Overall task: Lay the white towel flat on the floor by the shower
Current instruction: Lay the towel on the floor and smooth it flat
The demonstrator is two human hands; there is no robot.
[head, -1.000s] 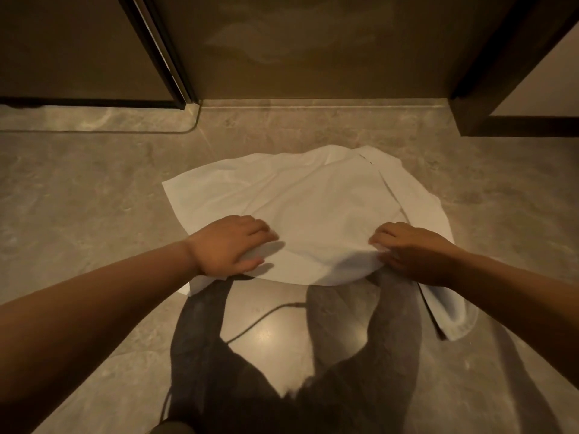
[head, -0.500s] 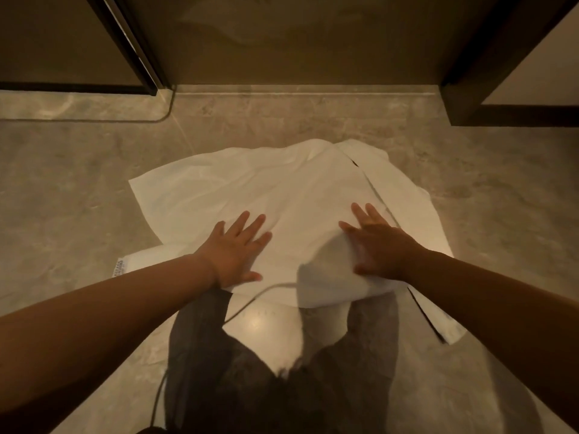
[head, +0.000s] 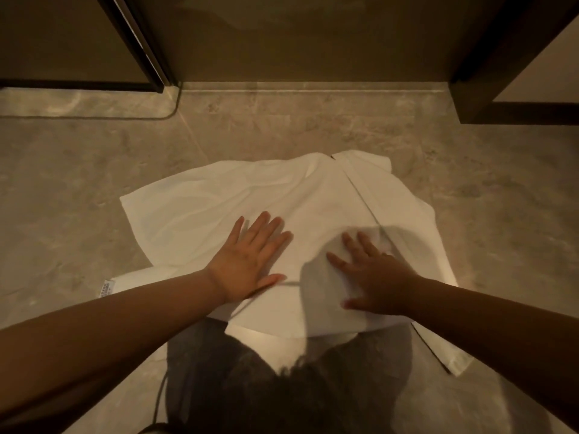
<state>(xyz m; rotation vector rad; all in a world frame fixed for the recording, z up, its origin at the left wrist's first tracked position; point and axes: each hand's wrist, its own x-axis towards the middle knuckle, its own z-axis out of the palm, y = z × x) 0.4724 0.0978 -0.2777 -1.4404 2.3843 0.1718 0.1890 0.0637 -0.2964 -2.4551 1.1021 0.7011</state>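
Observation:
A white towel (head: 275, 195) lies spread on the grey stone floor in front of the shower's glass door, rumpled and with overlapping layers; a long fold line runs along its right part and a small label shows at its near left corner. My left hand (head: 250, 260) lies palm down on the towel's middle, fingers spread. My right hand (head: 371, 277) lies palm down to the right of it, fingers apart, on a near layer of the cloth. Neither hand grips the towel.
The shower's dark-framed glass door (head: 138, 42) and its raised stone threshold (head: 313, 87) run across the top. A dark door frame (head: 488, 57) stands at the upper right. My shadow (head: 282, 386) falls on the glossy floor (head: 78, 183) near me.
A second ago both hands were curled on the towel's near edge. They have opened flat and slid forward onto the cloth, which lies a little wider now.

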